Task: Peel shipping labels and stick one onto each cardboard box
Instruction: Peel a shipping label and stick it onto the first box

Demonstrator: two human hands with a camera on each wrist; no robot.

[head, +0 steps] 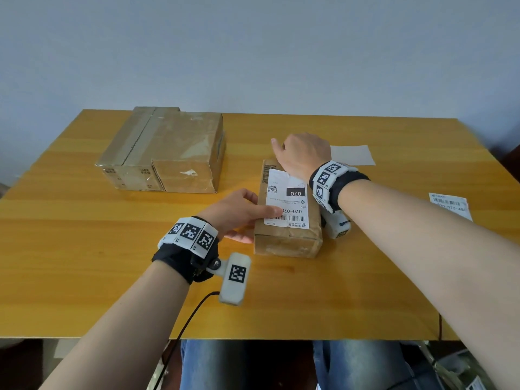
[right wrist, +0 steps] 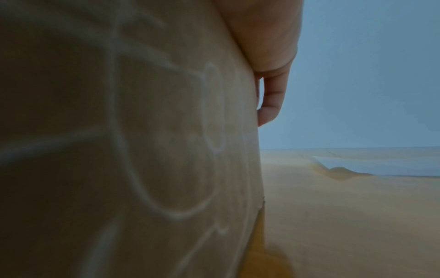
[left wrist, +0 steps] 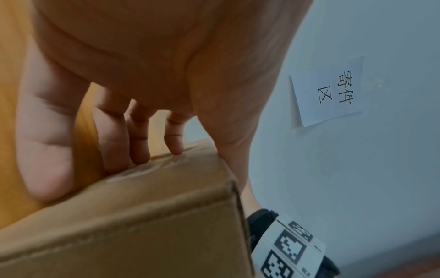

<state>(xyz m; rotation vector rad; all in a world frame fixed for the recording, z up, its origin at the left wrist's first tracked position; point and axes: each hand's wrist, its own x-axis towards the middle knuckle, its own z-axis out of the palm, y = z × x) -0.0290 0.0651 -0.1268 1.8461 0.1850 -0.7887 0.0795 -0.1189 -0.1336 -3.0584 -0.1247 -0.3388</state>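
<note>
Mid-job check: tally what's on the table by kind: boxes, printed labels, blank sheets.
Cardboard boxes: 3 (long taped box, glossy box beside it, small box)
Printed labels: 2 (stuck label on the small box, loose label at far right)
Blank sheets: 1 (pale sheet beyond the small box)
Total: 6

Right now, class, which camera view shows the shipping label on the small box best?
The head view: the shipping label lies atop the small box, print readable. Both wrist views show only the box's cardboard sides, no label.

table point(head: 84, 249): glossy wood grain | small box point(head: 284, 244): matt cardboard | label point(head: 289, 204): smooth paper
</note>
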